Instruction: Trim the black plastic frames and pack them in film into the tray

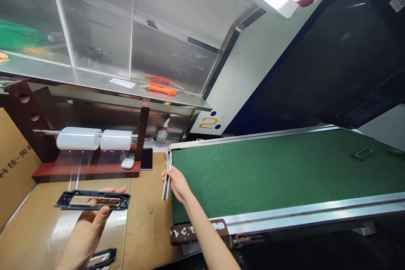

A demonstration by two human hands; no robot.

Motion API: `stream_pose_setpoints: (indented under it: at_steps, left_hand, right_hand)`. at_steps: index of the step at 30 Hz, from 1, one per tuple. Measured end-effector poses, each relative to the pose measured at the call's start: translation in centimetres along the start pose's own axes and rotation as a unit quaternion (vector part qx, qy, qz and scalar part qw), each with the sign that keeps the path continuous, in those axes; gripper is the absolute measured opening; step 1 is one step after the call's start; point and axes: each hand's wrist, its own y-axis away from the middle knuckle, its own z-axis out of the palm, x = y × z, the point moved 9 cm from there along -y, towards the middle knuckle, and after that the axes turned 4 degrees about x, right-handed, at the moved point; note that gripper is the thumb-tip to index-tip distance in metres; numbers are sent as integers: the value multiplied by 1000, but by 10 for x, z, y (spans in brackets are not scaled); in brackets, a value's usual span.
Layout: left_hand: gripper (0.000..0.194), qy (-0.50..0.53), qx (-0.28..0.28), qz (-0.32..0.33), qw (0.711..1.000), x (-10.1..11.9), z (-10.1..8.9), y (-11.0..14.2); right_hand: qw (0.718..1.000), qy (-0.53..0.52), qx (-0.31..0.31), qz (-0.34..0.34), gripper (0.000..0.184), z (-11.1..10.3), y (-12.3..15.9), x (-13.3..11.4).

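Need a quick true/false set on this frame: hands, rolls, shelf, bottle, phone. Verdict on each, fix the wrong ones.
1. The left hand holds a black frame. True.
2. The right hand is empty. False: it grips a thin strip.
3. Three white rolls sit on the rod. False: there are two.
4. An orange tool lies on the metal shelf. True.
5. The spray bottle stands on the green belt. False: it stands off the belt, to its left in the picture.
6. A phone lies beside the red-brown base under the rolls. True.
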Motion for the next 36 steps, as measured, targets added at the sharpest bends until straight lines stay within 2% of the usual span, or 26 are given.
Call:
stream_pose_setpoints:
  at_steps: [1, 3, 4, 6, 8, 9, 11, 14, 18, 23, 27, 31, 32, 33, 34, 36]
  left_hand:
    - [66, 10, -6, -5, 1000, 0, 9, 2]
    - [69, 28, -31, -23, 999, 3, 32, 8]
    - [72, 36, -38, -34, 998, 5, 43, 13]
    - [76, 44, -26, -44, 998, 15, 64, 24]
    - [73, 50, 24, -25, 998, 31, 80, 38]
    - [69, 56, 47, -12, 997, 39, 89, 44]
    - [66, 56, 69, 0, 996, 50, 106, 56]
    - [66, 53, 78, 2, 996, 53, 124, 64]
    - [66, 31, 87, 22, 995, 49, 131, 65]
    - [66, 42, 93, 11, 995, 43, 143, 68]
    - [70, 62, 118, -1, 991, 45, 154, 75]
    - [70, 95, 131, -16, 987, 36, 150, 72]
    - [69, 103, 124, -21, 987, 32, 147, 69]
    - [69, 107, 118, -24, 987, 28, 144, 66]
    - [70, 109, 111, -28, 987, 25, 143, 63]
    - [71, 106, 108, -29, 988, 24, 144, 61]
  right_hand:
    - [999, -16, -22, -26, 53, -7, 16, -18]
    - [986, 39, -45, -156, 59, -21, 57, -65]
    - [964, 110, -36, -241, 54, -28, 80, -88]
    - [893, 219, -44, -391, 48, -33, 127, -123]
    - [825, 315, -36, -468, 43, -36, 158, -140]
    - [799, 352, -25, -486, 40, -40, 166, -144]
    - [766, 399, -6, -504, 36, -47, 174, -149]
    - [749, 411, 2, -520, 34, -58, 175, -152]
    - [735, 411, 13, -538, 32, -70, 174, -152]
    - [725, 419, 9, -546, 32, -79, 174, -147]
    - [716, 423, -2, -555, 33, -84, 175, -144]
    - [716, 421, -31, -556, 35, -86, 174, -141]
    - [731, 406, -44, -546, 35, -86, 172, -140]
    - [764, 375, -71, -520, 35, -86, 167, -137]
    - [813, 323, -110, -473, 36, -86, 160, -132]
    - [912, 146, -231, -306, 44, -80, 146, -112]
